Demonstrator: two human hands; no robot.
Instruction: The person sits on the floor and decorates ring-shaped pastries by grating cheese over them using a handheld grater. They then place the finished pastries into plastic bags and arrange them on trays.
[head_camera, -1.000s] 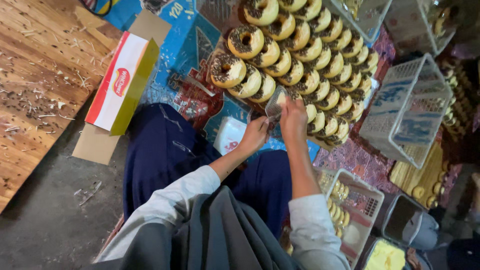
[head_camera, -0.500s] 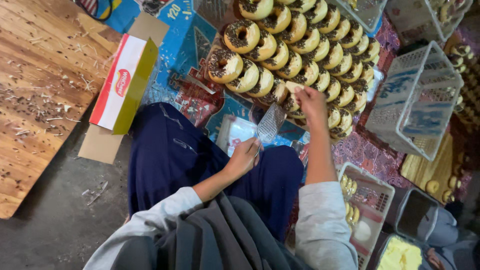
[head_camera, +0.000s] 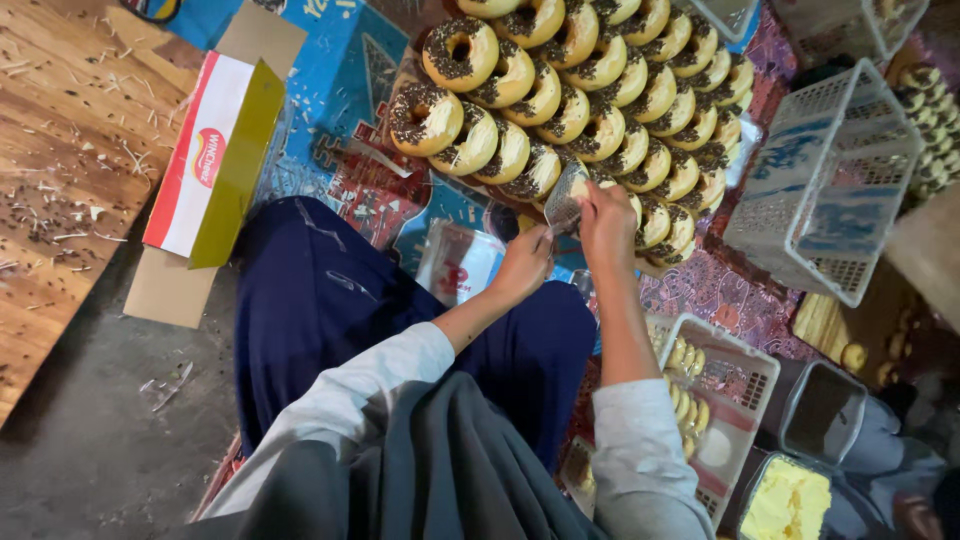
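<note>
Right hand pinches top of clear plastic bag, fingers clamped on it, right beside chocolate-sprinkled doughnuts stacked in rows on floor. Left hand closed on bag's lower edge, just below right hand. White mesh basket lies beside doughnut rows. Red-white-yellow carton lies near wooden board.
</note>
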